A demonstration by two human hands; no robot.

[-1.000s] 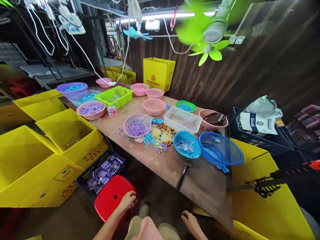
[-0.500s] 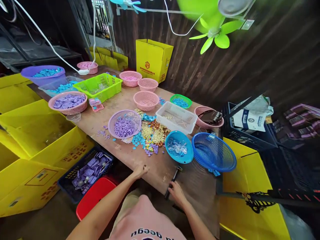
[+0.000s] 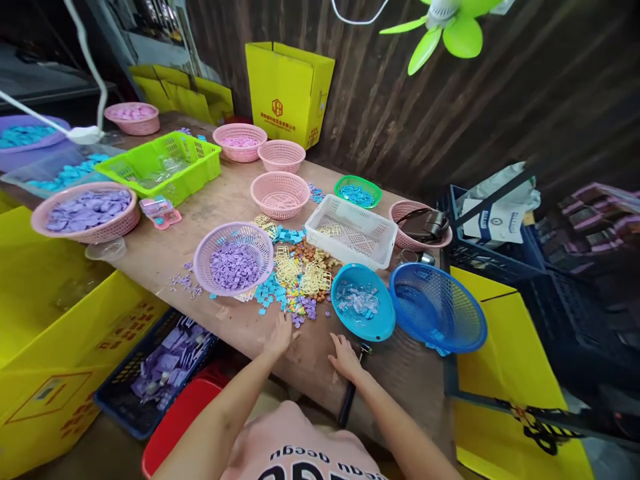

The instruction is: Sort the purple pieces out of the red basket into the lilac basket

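My left hand (image 3: 281,335) reaches over the tabletop with its fingers stretched toward the near edge of a mixed pile of small plastic pieces (image 3: 299,304). Apart from it, my right hand (image 3: 345,357) is spread over the bare wood with nothing in it. A hammer (image 3: 348,401) with a black handle lies on the table, partly hidden under my right wrist. The pile holds cream frames (image 3: 316,279), blue bits (image 3: 270,292) and brown, yellow and purple pieces. Left of it stands a lilac basket (image 3: 200,270) of purple pieces; right of it, a tilted blue bowl (image 3: 345,321) of clear pieces.
A blue colander (image 3: 470,320) and a white tray (image 3: 320,233) flank the bowl. Pink baskets (image 3: 280,193) and a green crate (image 3: 200,167) stand farther back. A red stool (image 3: 175,420) and a dark crate (image 3: 125,400) are below the table's left edge.
My right hand has let go of the hammer and moved forward and left. My left hand has gone forward to the pile, its fingers opening out. The view has tilted down and come closer.
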